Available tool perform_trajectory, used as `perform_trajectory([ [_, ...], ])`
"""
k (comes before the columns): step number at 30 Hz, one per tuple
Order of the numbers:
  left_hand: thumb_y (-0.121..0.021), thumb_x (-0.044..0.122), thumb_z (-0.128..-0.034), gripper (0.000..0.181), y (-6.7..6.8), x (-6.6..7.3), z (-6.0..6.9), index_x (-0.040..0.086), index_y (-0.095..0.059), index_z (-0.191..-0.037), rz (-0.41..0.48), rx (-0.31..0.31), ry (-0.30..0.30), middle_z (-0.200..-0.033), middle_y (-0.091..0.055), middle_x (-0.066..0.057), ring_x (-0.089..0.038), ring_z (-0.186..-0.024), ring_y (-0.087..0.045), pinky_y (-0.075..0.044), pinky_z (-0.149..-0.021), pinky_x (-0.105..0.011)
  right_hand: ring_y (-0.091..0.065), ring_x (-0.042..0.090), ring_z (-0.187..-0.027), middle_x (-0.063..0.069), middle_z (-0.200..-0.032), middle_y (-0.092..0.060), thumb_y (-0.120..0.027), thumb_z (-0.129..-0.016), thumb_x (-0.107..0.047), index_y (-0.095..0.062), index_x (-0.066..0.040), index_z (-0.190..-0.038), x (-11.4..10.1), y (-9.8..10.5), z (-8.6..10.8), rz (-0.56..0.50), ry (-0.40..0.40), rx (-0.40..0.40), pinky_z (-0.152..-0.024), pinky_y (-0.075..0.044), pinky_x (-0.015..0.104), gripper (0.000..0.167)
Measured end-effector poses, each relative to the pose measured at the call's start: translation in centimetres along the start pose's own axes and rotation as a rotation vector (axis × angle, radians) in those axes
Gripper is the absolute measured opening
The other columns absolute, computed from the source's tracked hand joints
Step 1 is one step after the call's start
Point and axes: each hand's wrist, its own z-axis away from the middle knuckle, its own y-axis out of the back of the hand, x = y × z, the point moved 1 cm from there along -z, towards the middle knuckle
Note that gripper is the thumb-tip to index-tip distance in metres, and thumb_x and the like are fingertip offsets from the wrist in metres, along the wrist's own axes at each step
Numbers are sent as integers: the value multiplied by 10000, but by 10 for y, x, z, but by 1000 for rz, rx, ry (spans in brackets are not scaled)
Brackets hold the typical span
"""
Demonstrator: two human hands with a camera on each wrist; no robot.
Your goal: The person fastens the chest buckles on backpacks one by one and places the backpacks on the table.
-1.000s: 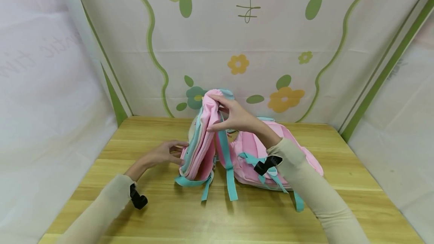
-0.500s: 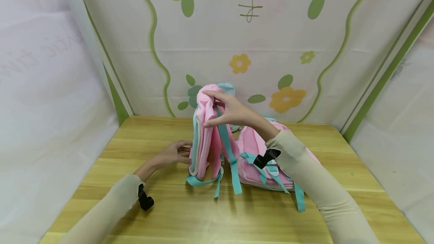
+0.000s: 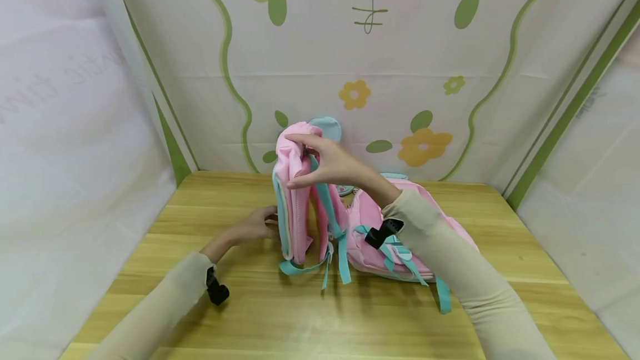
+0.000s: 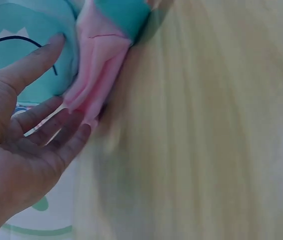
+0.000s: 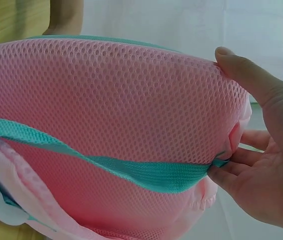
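A right hand [image 3: 332,163] pinches the top of a pink-and-teal upright backpack [image 3: 301,210] between thumb and fingers in the head view, as the left hand [image 3: 255,225] meets its lower side, fingers partly hidden; the bag is near the middle of the wooden bench [image 3: 250,315], just left of a lying backpack [image 3: 367,215], though whether its base touches the wood cannot be told. "Happ" runs sideways up the backdrop [image 3: 300,43], cut off by the frame, while fainter lettering on the side panel [image 3: 75,182] seems to read "ntic" and "tim." In the left wrist view, the left fingers are spread, thumb over a teal front panel [image 4: 46,20] and fingertips at a pink side pocket [image 4: 104,55], whose limp folds suggest thin, soft cloth. In the right wrist view, the right thumb lies on the edge of the mesh back [image 5: 106,95], fingers bent in near the end of a teal strap [image 5: 166,175]. The bag looks padded, light, hardly slippery and unlikely to break; its gathered top appears a surer hold than the floppy pocket. No brand or label is legible on either bag.
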Motion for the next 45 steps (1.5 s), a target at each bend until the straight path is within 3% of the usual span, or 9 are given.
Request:
perform_trajectory([
  [4, -749, 105, -881, 612, 16, 7, 4, -24, -503, -1426, -91, 0, -9, -1459, -523, -243, -445, -1352, -498, -479, -1100, -501, -521, 149, -1311, 20, -1516, -514, -928, -738, -296, -440, -182, -1547, -2, -4, -3, 15, 2, -5, -1127, -447, 375, 952],
  [7, -717, 148, -933, 591, 32, 20, 10, -1, -492, -1459, -129, 54, -2, -1502, -487, -246, -479, -1376, -469, -471, -1097, -536, -487, 128, -1350, 8, -1542, -497, -925, -740, -335, -422, -220, -1558, -2, -7, -4, 30, -10, -8, -1141, -432, 394, 967],
  [10, -706, 191, -961, 579, 48, 43, 16, 35, -492, -1476, -124, 162, -16, -1506, -493, -234, -478, -1375, -478, -495, -1070, -529, -438, 116, -1405, -13, -1579, -455, -921, -743, -354, -401, -243, -1569, -1, -11, -4, 31, -19, -7, -1171, -404, 400, 983],
  [15, -655, 144, -995, 559, 69, 90, 26, 36, -455, -1505, -48, 295, -158, -1486, -514, -221, -405, -1347, -522, -548, -1004, -324, -377, 111, -1464, -62, -1614, -403, -924, -741, -344, -392, -252, -1572, -1, -18, -5, 5, -3, 8, -1189, -383, 405, 990],
  [19, -582, 143, -1032, 544, 75, 124, 32, 68, -405, -1542, -16, 288, -254, -1523, -476, -157, -259, -1369, -504, -514, -1002, -209, -321, 103, -1499, -136, -1638, -343, -922, -738, -375, -371, -288, -1583, -1, -24, -6, 3, -6, 19, -1201, -361, 420, 1013],
  [23, -612, 157, -1014, 577, 79, 143, 35, 150, -397, -1550, -94, 243, -251, -1544, -459, -77, -246, -1400, -475, -507, -1033, -258, -302, 110, -1513, -151, -1652, -308, -922, -738, -381, -341, -300, -1596, -1, -30, -6, -9, -14, 29, -1205, -352, 426, 1039],
  [29, -707, 120, -952, 687, 86, 156, 38, 178, -384, -1556, -201, 228, -211, -1560, -444, -53, -258, -1420, -466, -476, -1108, -375, -298, 116, -1526, -66, -1685, -255, -914, -765, -283, -244, -292, -1629, 4, -37, -2, -103, -21, 36, -1215, -346, 390, 1093],
  [36, -782, 95, -873, 772, 85, 157, 38, 155, -412, -1548, -321, 227, -282, -1570, -407, -71, -315, -1369, -490, -407, -1148, -561, -262, 214, -1551, -112, -1701, -180, -907, -775, -275, -161, -351, -1638, 9, -45, 3, -89, -2, 21, -1213, -343, 489, 1144],
  [45, -805, 95, -849, 791, 86, 155, 41, 151, -423, -1540, -329, 241, -287, -1545, -408, -79, -328, -1395, -440, -382, -1153, -604, -200, 186, -1571, -180, -1693, -161, -898, -782, -339, -217, -389, -1619, 17, -48, 12, -32, -5, -20, -1198, -343, 550, 1080],
])
